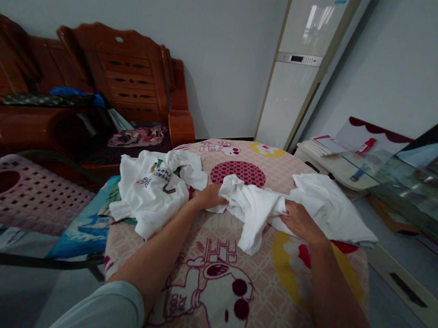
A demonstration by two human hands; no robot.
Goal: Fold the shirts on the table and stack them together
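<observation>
A crumpled white garment lies across a round table covered by a pink cartoon-print cloth. My left hand grips the garment's left end, fingers closed in the fabric. My right hand is closed on its right part, where it meets a flatter white garment spread toward the table's right edge. A second bunched white shirt with small printed marks lies at the table's left side, just left of my left hand.
A pink perforated plastic stool stands at the left. Behind it is a carved wooden sofa with clothes on it. A tall white air conditioner stands at the back. A low white table with papers and a glass surface are at the right.
</observation>
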